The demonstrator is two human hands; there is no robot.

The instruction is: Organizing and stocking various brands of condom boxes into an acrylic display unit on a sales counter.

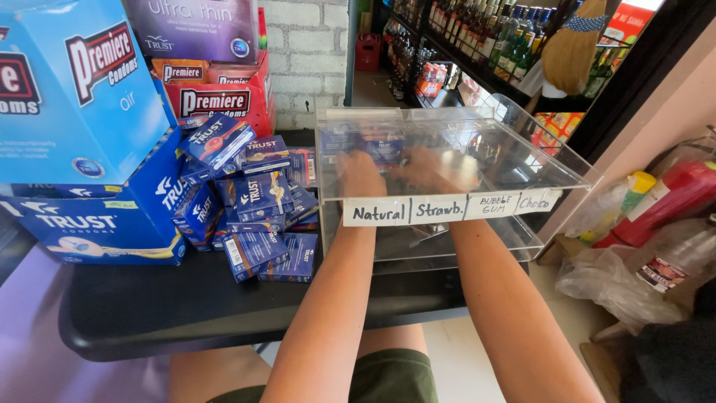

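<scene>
1. A clear case [522, 160] with a row of taped paper labels [447, 209] along its front edge stands on a black table [186, 313].
2. Both hands reach in under the case's top panel, seen through the plastic.
3. The left hand [360, 173] lies in the left compartment, just below a few dark blue packs [373, 143] that sit at the back of the case.
4. The right hand [432, 168] is just beside it, toward the middle; glare and blur hide it in part.
5. The fingers of both hands point at the packs, but whether they pinch a pack, press together or spread I cannot tell.
6. A loose pile of small blue boxes [253, 209] lies on the table left of the case, touching its left wall.
7. Large blue cartons [82, 149] stand further left, red ones [224, 97] behind the pile.
8. A red extinguisher [671, 198] and plastic bags [626, 276] lie on the floor to the right.
</scene>
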